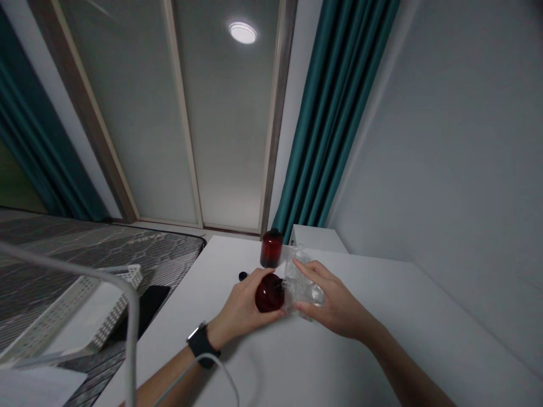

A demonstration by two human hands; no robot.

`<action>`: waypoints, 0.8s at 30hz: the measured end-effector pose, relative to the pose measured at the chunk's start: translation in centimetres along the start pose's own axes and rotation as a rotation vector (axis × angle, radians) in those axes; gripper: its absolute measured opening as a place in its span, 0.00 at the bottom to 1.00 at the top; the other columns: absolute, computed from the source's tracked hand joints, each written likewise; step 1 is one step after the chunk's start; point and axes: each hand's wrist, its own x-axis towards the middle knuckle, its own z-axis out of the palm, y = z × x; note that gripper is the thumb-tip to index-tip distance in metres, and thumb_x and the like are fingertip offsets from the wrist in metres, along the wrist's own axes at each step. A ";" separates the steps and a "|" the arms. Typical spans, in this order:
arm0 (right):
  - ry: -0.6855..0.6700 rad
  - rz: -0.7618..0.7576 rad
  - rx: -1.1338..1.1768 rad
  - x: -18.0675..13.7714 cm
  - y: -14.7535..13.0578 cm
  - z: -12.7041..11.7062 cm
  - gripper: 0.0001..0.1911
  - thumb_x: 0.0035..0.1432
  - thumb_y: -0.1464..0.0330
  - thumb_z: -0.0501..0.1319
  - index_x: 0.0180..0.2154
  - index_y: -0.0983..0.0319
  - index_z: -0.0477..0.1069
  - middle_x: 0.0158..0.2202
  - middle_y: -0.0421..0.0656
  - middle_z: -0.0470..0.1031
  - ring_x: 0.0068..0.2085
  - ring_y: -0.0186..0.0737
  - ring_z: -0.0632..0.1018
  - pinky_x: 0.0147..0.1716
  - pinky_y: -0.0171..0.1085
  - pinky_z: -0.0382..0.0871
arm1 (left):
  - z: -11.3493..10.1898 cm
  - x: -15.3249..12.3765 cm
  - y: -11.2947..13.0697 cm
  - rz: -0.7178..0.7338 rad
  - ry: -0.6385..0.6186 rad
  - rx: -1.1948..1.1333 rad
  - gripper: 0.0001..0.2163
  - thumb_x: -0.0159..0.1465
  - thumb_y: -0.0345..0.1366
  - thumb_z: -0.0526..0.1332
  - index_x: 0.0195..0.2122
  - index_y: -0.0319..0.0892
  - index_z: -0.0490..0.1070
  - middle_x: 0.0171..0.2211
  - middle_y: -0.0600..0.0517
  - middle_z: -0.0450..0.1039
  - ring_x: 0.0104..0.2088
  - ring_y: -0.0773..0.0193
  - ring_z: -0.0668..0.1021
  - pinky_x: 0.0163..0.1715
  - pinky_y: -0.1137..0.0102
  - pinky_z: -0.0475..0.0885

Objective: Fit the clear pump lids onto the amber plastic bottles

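Note:
My left hand (246, 302) is wrapped round a dark red bottle (268, 295), tipped on its side with its neck toward the right. My right hand (328, 297) grips a clear plastic bottle (303, 291), and its mouth seems to meet the red bottle's neck, though the exact contact is hard to make out. Behind the hands stands a second red bottle (271, 249) with a black top. More clear plastic (297, 257) shows beyond my right fingers. A small black cap (242, 276) lies on the white table (271, 362) by my left hand.
Left of the table, a white perforated basket (46, 322) sits on a grey patterned surface (156, 243) near a black flat object (146, 308). A white cable (133, 339) crosses the left foreground. A white cabinet (318, 237) stands behind the table, beside teal curtains (335, 113).

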 end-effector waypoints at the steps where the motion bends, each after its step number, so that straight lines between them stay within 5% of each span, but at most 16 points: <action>1: -0.002 -0.001 -0.004 0.0 0.0 0.0 0.39 0.57 0.68 0.66 0.67 0.55 0.55 0.52 0.47 0.68 0.54 0.47 0.72 0.57 0.50 0.67 | 0.0 0.0 0.0 -0.002 0.003 -0.005 0.33 0.53 0.41 0.72 0.58 0.47 0.61 0.53 0.46 0.72 0.51 0.51 0.77 0.51 0.58 0.73; 24: -0.032 0.008 -0.013 0.4 -0.7 -0.7 0.39 0.57 0.68 0.65 0.67 0.55 0.54 0.52 0.47 0.67 0.54 0.48 0.71 0.57 0.51 0.66 | 0.3 -0.3 -0.1 0.002 0.038 -0.054 0.33 0.53 0.39 0.72 0.58 0.46 0.60 0.53 0.47 0.72 0.51 0.53 0.76 0.52 0.59 0.72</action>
